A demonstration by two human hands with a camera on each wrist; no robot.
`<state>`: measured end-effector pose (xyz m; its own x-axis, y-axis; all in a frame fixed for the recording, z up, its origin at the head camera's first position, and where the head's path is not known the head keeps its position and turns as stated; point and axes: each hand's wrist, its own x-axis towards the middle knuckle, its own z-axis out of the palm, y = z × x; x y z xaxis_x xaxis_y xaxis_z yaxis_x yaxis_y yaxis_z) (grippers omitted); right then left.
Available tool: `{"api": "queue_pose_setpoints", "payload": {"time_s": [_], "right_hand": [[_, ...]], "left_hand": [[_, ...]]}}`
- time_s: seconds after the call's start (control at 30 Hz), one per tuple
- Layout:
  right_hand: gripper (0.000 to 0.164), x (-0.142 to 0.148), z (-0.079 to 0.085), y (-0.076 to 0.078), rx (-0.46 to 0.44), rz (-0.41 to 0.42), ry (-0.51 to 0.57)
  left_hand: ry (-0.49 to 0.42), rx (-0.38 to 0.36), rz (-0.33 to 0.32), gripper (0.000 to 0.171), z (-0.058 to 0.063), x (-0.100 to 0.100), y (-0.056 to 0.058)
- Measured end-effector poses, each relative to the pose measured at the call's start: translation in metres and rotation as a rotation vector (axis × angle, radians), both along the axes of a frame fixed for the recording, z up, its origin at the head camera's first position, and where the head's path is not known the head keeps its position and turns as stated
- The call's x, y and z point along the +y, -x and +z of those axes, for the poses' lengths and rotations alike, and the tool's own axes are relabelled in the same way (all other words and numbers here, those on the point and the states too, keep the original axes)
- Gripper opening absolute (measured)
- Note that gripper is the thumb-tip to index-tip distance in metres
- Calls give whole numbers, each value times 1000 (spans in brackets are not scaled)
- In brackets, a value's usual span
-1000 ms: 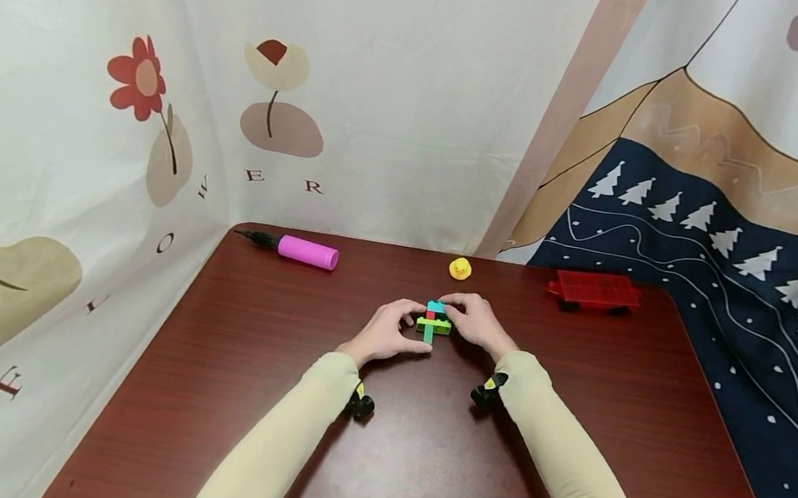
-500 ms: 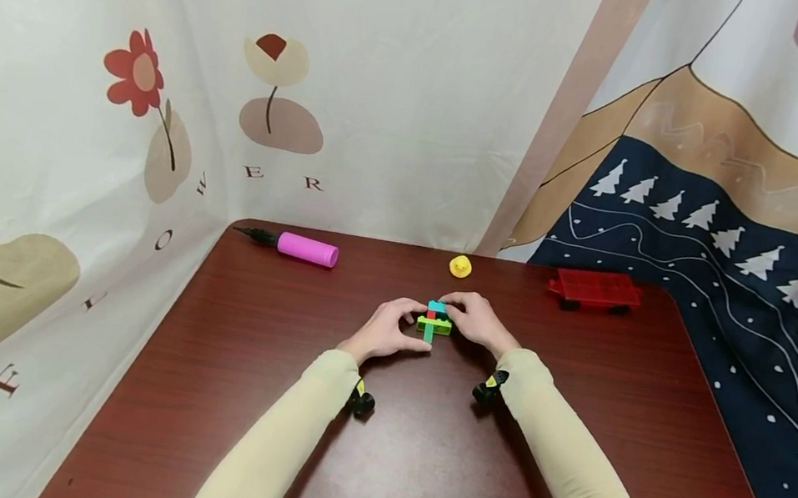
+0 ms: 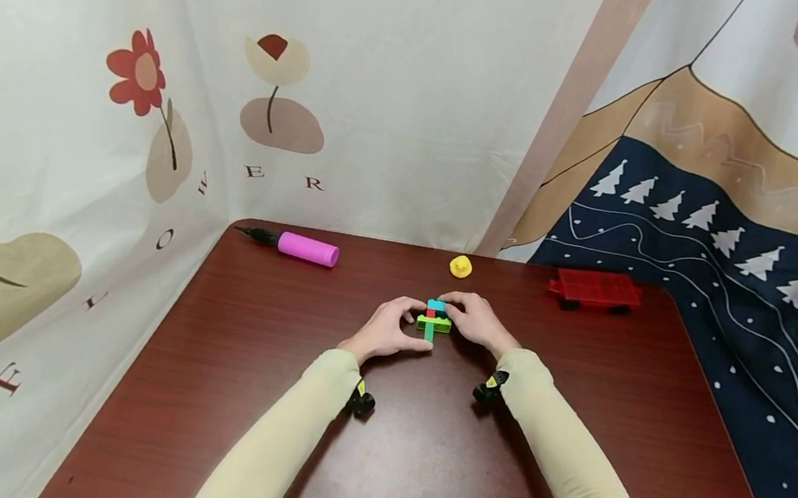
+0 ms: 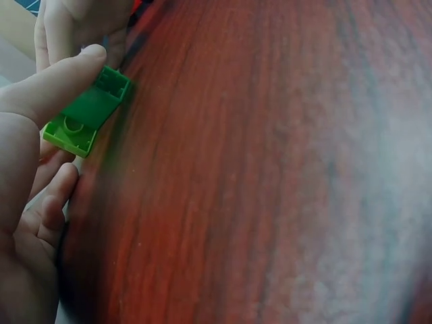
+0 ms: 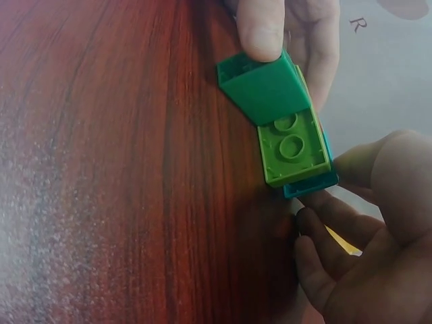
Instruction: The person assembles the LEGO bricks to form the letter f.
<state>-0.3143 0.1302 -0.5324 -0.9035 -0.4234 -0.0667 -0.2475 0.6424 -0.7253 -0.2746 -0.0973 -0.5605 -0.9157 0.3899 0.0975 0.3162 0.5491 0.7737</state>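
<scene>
A small build of toy building blocks sits between both hands in the head view. It joins a green block (image 3: pixel 429 333), a lime block (image 3: pixel 443 325), a bit of red (image 3: pixel 431 315) and a blue block (image 3: pixel 436 305). My left hand (image 3: pixel 384 333) grips it from the left, its thumb at the green block's near end, as the right wrist view also shows at the green block (image 5: pixel 266 91). My right hand (image 3: pixel 478 324) pinches the blue block at the far right. Hollow undersides of the lime block (image 5: pixel 293 150) face the right wrist camera. Fingers hide part of the build.
On the brown table (image 3: pixel 417 453), a pink cylinder with a black tip (image 3: pixel 306 249) lies at the back left. A yellow rubber duck (image 3: pixel 460 267) stands behind the hands. At the back right is a red toy wagon (image 3: pixel 596 290). Printed curtains (image 3: pixel 404 98) hang behind.
</scene>
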Motion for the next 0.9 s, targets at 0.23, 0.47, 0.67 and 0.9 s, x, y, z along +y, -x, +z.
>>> {"api": "queue_pose_setpoints", "payload": {"time_s": [0.23, 0.47, 0.67, 0.9], "right_hand": [[32, 2, -1, 1, 24, 17, -14], [34, 6, -3, 1, 11, 8, -8], [37, 12, -1, -1, 7, -5, 6], [36, 35, 6, -8, 142, -53, 1]], "left_hand": [[6, 2, -10, 74, 0, 0, 1], [15, -4, -13, 78, 0, -1, 0], [1, -11, -31, 81, 3, -4, 0], [12, 39, -26, 80, 16, -26, 9]]}}
